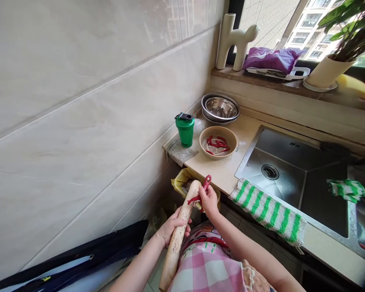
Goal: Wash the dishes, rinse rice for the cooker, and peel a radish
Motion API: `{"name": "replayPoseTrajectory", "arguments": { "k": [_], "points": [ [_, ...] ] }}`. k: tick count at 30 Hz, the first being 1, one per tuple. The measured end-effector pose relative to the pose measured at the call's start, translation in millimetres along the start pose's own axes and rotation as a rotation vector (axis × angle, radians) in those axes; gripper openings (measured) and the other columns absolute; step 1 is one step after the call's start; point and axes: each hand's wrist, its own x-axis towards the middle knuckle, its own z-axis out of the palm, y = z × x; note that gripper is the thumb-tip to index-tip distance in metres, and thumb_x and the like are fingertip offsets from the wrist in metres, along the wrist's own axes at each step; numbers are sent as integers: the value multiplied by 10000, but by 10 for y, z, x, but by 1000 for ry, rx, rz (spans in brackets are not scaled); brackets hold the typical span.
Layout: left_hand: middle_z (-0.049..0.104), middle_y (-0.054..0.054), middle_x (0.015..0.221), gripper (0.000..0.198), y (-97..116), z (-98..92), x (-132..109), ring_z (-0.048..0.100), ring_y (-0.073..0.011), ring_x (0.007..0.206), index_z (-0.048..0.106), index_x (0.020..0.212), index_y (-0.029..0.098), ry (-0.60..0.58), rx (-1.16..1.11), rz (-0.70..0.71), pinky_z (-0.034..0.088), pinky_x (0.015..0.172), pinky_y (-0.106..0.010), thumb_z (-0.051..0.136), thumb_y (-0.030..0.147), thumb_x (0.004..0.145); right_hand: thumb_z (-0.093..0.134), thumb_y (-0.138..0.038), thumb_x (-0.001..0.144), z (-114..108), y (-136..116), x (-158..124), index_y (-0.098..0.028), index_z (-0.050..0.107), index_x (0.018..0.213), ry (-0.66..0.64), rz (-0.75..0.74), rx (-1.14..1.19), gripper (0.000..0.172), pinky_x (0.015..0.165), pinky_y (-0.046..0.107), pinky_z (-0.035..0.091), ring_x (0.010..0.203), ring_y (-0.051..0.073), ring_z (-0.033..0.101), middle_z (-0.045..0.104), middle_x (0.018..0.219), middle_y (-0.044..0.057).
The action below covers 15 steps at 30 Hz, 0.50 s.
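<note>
My left hand (171,226) is wrapped around the middle of a long, pale root vegetable (175,241), which looks like a yam. Its upper end is smooth and whitish, while brown-speckled skin covers the lower part. In my closed right hand (209,202) is a red peeler (207,182). The peeler's head lies against the root near its upper end. Right below that end is a bin lined with a yellow bag (180,183), partly hidden by the root and my right hand.
A beige basket (234,142) with red chillies stands on the counter beside a green shaker cup (186,132) and stacked steel bowls (205,109). To the right is a steel sink (286,178), with a green-striped cloth (269,211) over its front edge. A tiled wall runs along the left.
</note>
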Motion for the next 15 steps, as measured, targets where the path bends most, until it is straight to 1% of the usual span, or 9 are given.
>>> {"name": "replayPoseTrajectory", "arguments": {
  "k": [1,3,5,7,10,12,15],
  "points": [
    [625,-38,865,794,3,21,34,628,-139,613,296,1395,190,33,7,0,506,516,-242,665,198,692,551,-523,779,38,-4,-42,-207,528,764,-26,-21,-6,316,539,250,381,543,133,454,513,608,-31],
    [614,-26,812,812,-14,61,53,593,-124,532,319,1379,185,67,21,-9,458,438,-217,672,212,649,545,-491,779,74,-6,-57,-207,534,782,-30,-63,-49,284,578,255,396,582,140,481,539,648,-22],
    [609,-22,818,727,-65,90,12,577,-112,510,405,1319,209,33,21,-14,422,408,-199,687,229,648,528,-486,769,51,7,27,-208,517,748,25,-59,-123,279,587,262,390,585,147,489,545,641,-17],
    [610,-19,837,588,-136,100,-64,566,-100,496,506,1214,228,-18,-4,11,393,394,-190,700,236,659,507,-500,755,-11,33,174,-214,482,694,81,-17,-199,293,560,265,364,548,149,472,524,589,-21],
    [616,-16,850,432,-218,87,-178,562,-96,492,592,1096,247,-56,-44,47,363,389,-191,700,230,678,487,-513,739,-109,74,398,-221,449,652,113,-5,-274,307,527,266,330,510,148,448,494,537,-27],
    [626,-13,872,428,-229,71,-235,572,-101,509,598,1114,275,-85,-37,30,357,402,-195,686,212,700,470,-511,739,-152,90,512,-220,452,660,122,-20,-285,302,522,266,328,512,152,454,500,545,-23],
    [638,-11,885,477,-204,59,-303,579,-104,518,577,1171,303,-119,-15,12,347,415,-192,663,188,717,456,-503,748,-205,94,646,-222,456,693,105,-71,-321,287,536,270,335,531,159,466,516,575,-17]
  ]
}}
